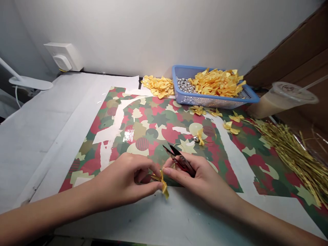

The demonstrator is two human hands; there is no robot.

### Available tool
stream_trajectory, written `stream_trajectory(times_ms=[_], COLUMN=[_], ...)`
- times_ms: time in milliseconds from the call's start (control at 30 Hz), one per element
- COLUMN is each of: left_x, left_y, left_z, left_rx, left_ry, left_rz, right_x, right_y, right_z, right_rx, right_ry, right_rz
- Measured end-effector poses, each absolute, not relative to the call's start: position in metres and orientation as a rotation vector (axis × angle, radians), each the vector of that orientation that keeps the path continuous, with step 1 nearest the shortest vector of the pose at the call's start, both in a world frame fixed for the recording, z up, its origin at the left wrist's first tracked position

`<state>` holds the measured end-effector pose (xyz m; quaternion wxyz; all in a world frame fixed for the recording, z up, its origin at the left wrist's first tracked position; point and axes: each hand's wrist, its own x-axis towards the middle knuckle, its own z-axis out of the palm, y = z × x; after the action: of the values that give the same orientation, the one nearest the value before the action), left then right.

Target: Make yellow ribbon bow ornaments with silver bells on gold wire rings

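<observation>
Between thumb and fingers, my left hand (130, 177) pinches a small yellow ribbon bow (164, 186) near the table's front. Black thread snips (182, 162) lie in my right hand (196, 172), blades pointing up and left. The right thumb and forefinger close together at the bow's upper edge; whatever fine piece they pinch there is too small to make out. Beyond the snips, a finished-looking yellow bow (201, 137) with a silver bell (195, 138) rests on the patterned paper (159, 119).
A blue basket (215, 101) at the back holds yellow bows and silver bells. Beside it lies a pile of yellow bows (159, 86), with several loose ones in front. Gold twist ties (289, 150) and a drink cup (282, 99) stand at right. A lamp base (30, 83) is far left.
</observation>
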<state>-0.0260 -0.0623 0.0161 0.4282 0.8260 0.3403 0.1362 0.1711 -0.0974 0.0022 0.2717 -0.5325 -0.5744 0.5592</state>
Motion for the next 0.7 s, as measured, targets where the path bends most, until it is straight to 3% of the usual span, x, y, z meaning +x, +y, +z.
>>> stream_trajectory(times_ms=[367,700], left_x=[-0.015,-0.01], left_y=[-0.062,-0.058], left_z=[0.007,0.007], left_rx=[2.155,2.357], left_ry=[0.951,0.753], left_rz=[0.471,0.749], right_x=[0.174,0.185], right_y=[-0.097,-0.093], right_z=[-0.002,-0.004], right_rx=[-1.425,-1.392], right_ry=[-1.484,-1.423], right_rz=[1.441,1.495])
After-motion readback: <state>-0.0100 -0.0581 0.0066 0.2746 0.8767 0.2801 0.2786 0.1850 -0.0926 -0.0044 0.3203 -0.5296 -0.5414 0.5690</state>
